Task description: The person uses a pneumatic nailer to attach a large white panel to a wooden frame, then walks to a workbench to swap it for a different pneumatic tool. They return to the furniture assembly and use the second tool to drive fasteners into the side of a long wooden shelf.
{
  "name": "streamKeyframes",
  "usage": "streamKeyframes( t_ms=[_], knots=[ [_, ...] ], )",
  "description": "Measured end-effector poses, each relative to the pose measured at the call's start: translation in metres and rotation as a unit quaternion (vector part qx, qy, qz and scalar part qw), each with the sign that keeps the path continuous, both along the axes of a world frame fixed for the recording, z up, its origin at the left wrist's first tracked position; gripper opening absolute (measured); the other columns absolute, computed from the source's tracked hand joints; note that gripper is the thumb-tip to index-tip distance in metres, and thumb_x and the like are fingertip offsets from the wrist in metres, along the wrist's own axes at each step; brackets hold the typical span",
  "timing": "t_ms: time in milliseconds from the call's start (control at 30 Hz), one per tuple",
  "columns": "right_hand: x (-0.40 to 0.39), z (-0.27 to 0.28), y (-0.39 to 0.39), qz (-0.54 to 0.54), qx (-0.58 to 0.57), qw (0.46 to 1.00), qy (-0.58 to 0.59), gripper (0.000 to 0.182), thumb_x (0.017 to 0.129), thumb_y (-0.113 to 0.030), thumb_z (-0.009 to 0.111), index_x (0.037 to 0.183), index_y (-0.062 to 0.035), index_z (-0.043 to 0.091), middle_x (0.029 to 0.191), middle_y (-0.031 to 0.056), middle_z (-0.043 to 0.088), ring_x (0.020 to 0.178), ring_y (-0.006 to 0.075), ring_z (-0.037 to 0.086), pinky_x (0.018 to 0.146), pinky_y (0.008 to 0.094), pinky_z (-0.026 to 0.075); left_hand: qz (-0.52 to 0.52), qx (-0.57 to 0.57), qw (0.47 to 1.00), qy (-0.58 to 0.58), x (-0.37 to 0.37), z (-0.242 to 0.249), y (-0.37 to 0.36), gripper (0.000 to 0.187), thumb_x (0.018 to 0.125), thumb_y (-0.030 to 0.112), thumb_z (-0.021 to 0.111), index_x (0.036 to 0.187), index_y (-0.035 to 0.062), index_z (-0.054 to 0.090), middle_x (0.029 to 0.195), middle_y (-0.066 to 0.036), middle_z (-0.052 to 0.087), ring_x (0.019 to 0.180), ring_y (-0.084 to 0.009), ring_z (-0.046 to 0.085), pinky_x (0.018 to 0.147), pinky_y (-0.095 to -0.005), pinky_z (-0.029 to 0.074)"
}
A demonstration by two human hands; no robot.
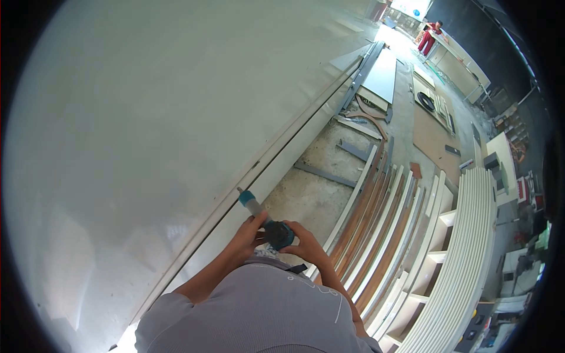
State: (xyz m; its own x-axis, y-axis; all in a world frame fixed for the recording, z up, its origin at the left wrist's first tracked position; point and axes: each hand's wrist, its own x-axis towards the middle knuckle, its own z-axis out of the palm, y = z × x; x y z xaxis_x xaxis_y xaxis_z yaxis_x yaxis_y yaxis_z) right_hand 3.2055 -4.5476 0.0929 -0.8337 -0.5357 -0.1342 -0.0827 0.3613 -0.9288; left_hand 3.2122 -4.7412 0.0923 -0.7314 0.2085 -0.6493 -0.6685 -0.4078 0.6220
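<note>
Head view, tool: a grey and teal power tool with a thin metal tip (254,206) is in front of the belly, close to the edge of the big board. It leans, with its tip up and to the left and its dark, fat end near the shirt.
Left hand: the left hand (244,238) has its fingers curled on the tool, on the side by the big board. The thumb and fingers squeeze its middle part.
Right hand: the right hand (305,244) is bent around the fat end, thumb on one side and fingers on the other, pinching it.
Shirt: the person wears a grey shirt (265,312) with a thin white squiggle on it.
Big board: a huge, flat, shiny grey board (147,117) fills the left side. A long dark gap runs along its edge.
Floor: a bare grey concrete floor (312,194) shows past the hands.
Strips: long brown and white strips (376,223) lie side by side on the right.
Poles: a row of thin cream poles (471,223) lies beyond the strips.
Far end: a black ring-shaped coil (425,101) lies on flat boards. A person in red clothes (428,41) leans at a pale table (459,65).
</note>
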Motion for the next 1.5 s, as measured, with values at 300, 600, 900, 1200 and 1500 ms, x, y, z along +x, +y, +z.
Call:
streamKeyframes(
  t_ms=[300,600,900,1200,1500],
  knots=[
    [-0.089,0.014,0.03,-0.061,0.009,0.998,0.018,0.072,0.061,-0.022,0.078,0.123,-0.0059,0.045,0.118,0.0131,0.05,0.11,0.0282,0.049,0.094,0.0354,0.037,-0.047,0.017,0.998,0.04,-0.114,-0.001,0.036,0.055,0.086,0.045,0.05,0.118,0.0023,0.037,0.104,-0.01,0.054,0.093,-0.0203,0.052,0.084,-0.0349,0.04],
    [-0.13,0.002,0.071,-0.147,-0.011,0.989,0.014,0.071,0.061,-0.015,0.076,0.124,-0.0066,0.044,0.118,0.0135,0.05,0.112,0.0288,0.048,0.094,0.0355,0.037,-0.113,-0.002,0.992,0.063,-0.18,0.006,0.082,0.048,0.089,0.042,0.047,0.118,0.0043,0.038,0.103,-0.008,0.05,0.089,-0.0172,0.053,0.084,-0.0333,0.041],
    [-0.213,-0.016,0.121,-0.152,-0.042,0.987,-0.009,0.076,0.058,-0.009,0.077,0.125,-0.0043,0.042,0.116,0.0118,0.052,0.112,0.0247,0.048,0.096,0.0336,0.035,-0.103,-0.075,0.988,0.084,-0.267,-0.006,0.136,0.055,0.083,0.047,0.053,0.115,0.0032,0.043,0.1,-0.007,0.05,0.084,-0.0149,0.054,0.079,-0.0329,0.042],
    [-0.382,-0.005,0.227,0.037,-0.047,0.998,0.013,0.073,0.057,-0.012,0.077,0.122,-0.0052,0.044,0.112,0.0127,0.05,0.11,0.0275,0.048,0.094,0.0346,0.037,0.039,-0.048,0.993,0.099,-0.373,-0.004,0.23,0.052,0.086,0.045,0.051,0.114,0.0021,0.045,0.102,-0.01,0.057,0.097,-0.0195,0.054,0.082,-0.0322,0.043],
    [-0.49,-0.006,0.297,0.151,-0.207,0.949,-0.182,0.083,0.051,-0.009,0.077,0.125,0.0004,0.039,0.118,0.011,0.048,0.114,0.0205,0.045,0.098,0.0322,0.033,0.195,0.033,0.974,0.111,-0.403,0.057,0.297,0.059,0.09,0.045,0.044,0.121,-0.0045,0.038,0.117,-0.016,0.047,0.106,-0.0251,0.051,0.098,-0.0378,0.039]
  ],
)
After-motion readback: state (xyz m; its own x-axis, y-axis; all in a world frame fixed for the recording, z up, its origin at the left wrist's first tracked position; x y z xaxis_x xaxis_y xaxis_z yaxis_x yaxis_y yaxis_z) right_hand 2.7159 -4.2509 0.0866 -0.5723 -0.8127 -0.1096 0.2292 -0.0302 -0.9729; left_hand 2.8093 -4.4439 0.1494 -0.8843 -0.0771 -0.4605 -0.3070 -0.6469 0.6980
